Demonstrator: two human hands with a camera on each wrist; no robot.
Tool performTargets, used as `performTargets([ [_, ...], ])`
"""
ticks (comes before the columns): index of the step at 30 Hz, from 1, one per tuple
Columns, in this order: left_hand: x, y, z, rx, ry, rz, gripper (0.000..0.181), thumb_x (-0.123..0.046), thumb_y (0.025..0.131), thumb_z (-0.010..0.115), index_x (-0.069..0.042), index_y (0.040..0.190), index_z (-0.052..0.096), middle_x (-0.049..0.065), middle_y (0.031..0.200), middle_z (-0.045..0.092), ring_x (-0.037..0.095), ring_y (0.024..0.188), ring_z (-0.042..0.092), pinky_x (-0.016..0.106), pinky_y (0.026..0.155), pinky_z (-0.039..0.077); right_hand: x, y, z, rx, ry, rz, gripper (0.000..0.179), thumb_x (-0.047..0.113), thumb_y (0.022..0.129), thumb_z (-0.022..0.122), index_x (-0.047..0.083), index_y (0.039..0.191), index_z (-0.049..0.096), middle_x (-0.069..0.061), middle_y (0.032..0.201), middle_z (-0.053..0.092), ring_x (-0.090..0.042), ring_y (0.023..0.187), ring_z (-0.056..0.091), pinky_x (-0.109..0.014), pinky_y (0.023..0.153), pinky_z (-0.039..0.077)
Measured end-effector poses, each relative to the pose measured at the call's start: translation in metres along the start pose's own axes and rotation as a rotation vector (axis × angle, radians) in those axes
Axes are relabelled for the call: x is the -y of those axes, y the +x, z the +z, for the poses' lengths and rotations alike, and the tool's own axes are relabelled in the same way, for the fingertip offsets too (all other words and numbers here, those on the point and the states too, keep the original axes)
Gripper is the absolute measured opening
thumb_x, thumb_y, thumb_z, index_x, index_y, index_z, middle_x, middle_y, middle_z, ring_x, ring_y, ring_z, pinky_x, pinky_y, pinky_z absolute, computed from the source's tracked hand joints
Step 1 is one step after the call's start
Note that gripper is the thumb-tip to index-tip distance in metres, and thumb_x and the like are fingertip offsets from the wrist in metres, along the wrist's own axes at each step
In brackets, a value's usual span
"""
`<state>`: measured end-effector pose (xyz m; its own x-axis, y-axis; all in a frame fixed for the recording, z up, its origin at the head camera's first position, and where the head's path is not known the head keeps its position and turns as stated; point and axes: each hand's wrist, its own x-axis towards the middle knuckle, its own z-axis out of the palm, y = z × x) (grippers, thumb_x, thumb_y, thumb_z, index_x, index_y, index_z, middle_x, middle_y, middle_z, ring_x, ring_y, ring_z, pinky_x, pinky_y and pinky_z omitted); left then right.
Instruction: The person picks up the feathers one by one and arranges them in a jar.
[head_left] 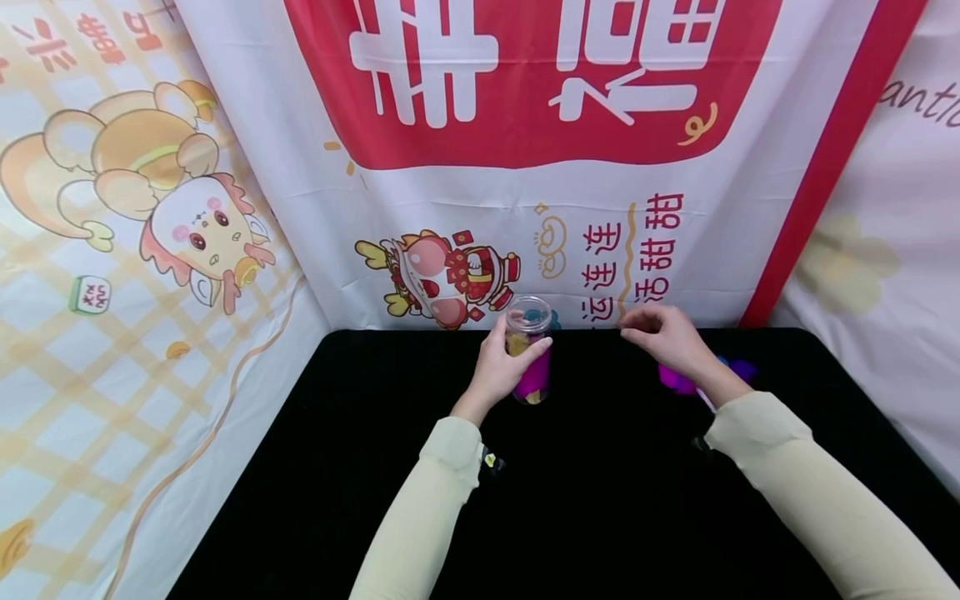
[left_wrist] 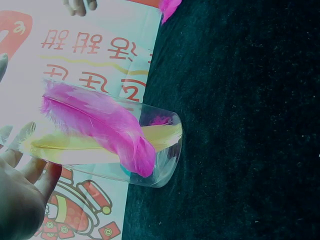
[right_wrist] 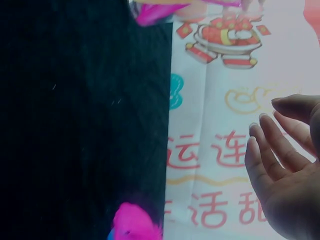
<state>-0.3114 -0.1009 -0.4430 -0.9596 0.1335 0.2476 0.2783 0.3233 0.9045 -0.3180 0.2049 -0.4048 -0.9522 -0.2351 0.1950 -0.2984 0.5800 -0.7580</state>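
Observation:
My left hand [head_left: 498, 368] grips a clear plastic jar [head_left: 528, 305] by its side, thumb lying across the front. Inside the jar, the left wrist view shows a pink feather [left_wrist: 102, 120] crossing a yellow feather [left_wrist: 80, 144]. A bit of blue-green also shows behind them. To the right of the jar, my right hand [head_left: 670, 337] hovers with loosely bent fingers and nothing between them. Under its wrist lie bright feathers, pink [head_left: 675, 381] and purple [head_left: 742, 369], partly hidden by the forearm. A pink feather [right_wrist: 134, 222] appears at the bottom of the right wrist view.
The table [head_left: 585, 500] wears a black cloth. Right behind its back edge hangs a white and red printed banner [head_left: 480, 183]. Printed cloths hang at the left [head_left: 112, 333] and the right [head_left: 892, 275]. A small teal shape [right_wrist: 175, 91] shows at the table's back edge.

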Motion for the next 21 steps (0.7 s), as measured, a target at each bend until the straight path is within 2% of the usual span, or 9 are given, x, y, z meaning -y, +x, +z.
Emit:
performTargets([
  [4, 0.0, 0.0, 0.0, -0.001, -0.007, 0.003, 0.067, -0.059, 0.087, 0.075, -0.031, 0.141, 0.046, 0.0, 0.133, 0.062, 0.021, 0.12, 0.062, 0.043, 0.1, 0.051, -0.013, -0.004, -0.002, -0.027, -0.057, -0.009, 0.019, 0.021, 0.098, 0.071, 0.005, 0.109, 0.072, -0.014, 0.108, 0.073, -0.019, 0.094, 0.065, -0.029, 0.08, 0.05],
  [8, 0.001, -0.001, 0.0, -0.002, 0.004, -0.003, 0.069, -0.061, 0.086, 0.075, -0.032, 0.142, 0.046, -0.001, 0.134, 0.062, 0.017, 0.12, 0.061, 0.042, 0.101, 0.05, -0.03, -0.006, -0.004, -0.041, -0.086, 0.005, 0.02, 0.019, 0.098, 0.071, 0.004, 0.11, 0.072, -0.015, 0.109, 0.074, -0.021, 0.097, 0.066, -0.032, 0.084, 0.05],
  [14, 0.002, -0.001, 0.0, -0.005, 0.009, -0.002, 0.068, -0.06, 0.087, 0.075, -0.031, 0.142, 0.046, -0.001, 0.134, 0.062, 0.017, 0.12, 0.061, 0.042, 0.102, 0.05, -0.049, -0.008, -0.01, -0.04, -0.132, 0.029, 0.022, 0.021, 0.097, 0.071, 0.003, 0.111, 0.071, -0.016, 0.107, 0.073, -0.027, 0.098, 0.066, -0.041, 0.086, 0.05],
  [21, 0.001, -0.001, 0.0, -0.006, 0.015, 0.011, 0.069, -0.06, 0.087, 0.075, -0.031, 0.142, 0.046, 0.0, 0.133, 0.062, 0.019, 0.12, 0.062, 0.043, 0.101, 0.051, -0.07, -0.012, -0.019, -0.036, -0.191, 0.03, 0.021, 0.013, 0.095, 0.072, 0.0, 0.11, 0.07, -0.019, 0.106, 0.073, -0.033, 0.099, 0.067, -0.047, 0.086, 0.051],
])
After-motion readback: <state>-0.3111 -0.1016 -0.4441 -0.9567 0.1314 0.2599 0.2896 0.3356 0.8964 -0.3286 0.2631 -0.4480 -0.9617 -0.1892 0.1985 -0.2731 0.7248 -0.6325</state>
